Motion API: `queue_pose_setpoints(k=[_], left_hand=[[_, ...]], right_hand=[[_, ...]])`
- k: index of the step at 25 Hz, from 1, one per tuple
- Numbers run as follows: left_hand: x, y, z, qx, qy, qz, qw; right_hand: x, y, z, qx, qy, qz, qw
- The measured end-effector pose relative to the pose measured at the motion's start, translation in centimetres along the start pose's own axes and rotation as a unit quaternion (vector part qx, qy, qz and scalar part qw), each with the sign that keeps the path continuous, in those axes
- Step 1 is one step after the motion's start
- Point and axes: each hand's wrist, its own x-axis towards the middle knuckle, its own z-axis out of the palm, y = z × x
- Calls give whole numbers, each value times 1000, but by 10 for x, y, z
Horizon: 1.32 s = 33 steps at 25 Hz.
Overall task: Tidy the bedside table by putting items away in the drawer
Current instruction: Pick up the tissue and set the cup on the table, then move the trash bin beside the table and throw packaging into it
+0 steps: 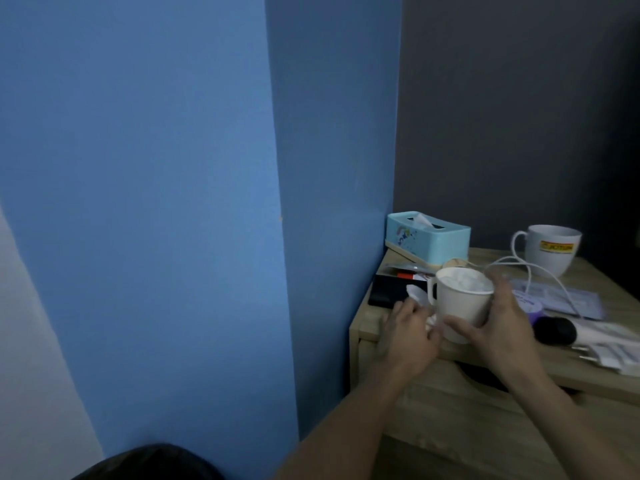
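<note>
a blue wall (156, 202) fills the picture from 12 round to 9 o'clock. the wooden bench (609, 289) sits at 4 o'clock, its drawer (450, 403) just beneath the top, with a dark cutout in the front; whether it is pulled out at all is hard to tell. both bare forearms reach up from 6 o'clock and meet over the bench's front left edge. the right hand (498, 327) wraps round a white cup (460, 306), thumb across the near side and fingers up along the far rim; the cup tilts, its handle toward 9 o'clock, with white tissue stuffed inside. the left hand (408, 330), knuckles up, pinches a crumpled tissue (431, 322) touching the cup's base at 8 o'clock. from the cup, a teal tissue box (429, 240) stands at 11 o'clock against the wall, a white mug (550, 251) at 2 o'clock, papers (571, 299) at 3 o'clock, a black box (388, 289) at 9 o'clock. a white cable (530, 271) loops across the papers.
</note>
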Motion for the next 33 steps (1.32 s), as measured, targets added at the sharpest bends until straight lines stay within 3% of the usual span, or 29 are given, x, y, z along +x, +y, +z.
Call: queue_pose_setpoints(k=[3,5,9,13,16,18,21,25,29,33], left_hand=[[6,-5,3,68,-42,12,997],[7,-4,2,57,-58,3,997],[3,-2,1,-6,-35,-16,999],[-15,16,0,-51,-55,-41,996],[-16,46,-31,11,-25,-68,997],[-2,74,-65,62,-72,-103,990],[21,104,-106,-2,-182,-187,965],[12,93,-91,-39,-274,-236,931],[1,78,-79,-96,-296,-258,915],[10,72,-78,-56,-307,-241,919]], right_hand=[[5,6,4,9,1,15,1000],[6,6,4,13,-4,22,1000],[-1,2,-11,38,-4,43,998],[-30,2,-54,58,57,64,995],[-28,-19,-97,35,35,67,996],[-8,-45,-134,36,18,75,996],[12,-100,-189,49,-8,112,993],[-15,-86,-212,57,-36,83,994],[-29,-70,-215,36,-52,112,992],[-23,-73,-203,18,-52,107,993]])
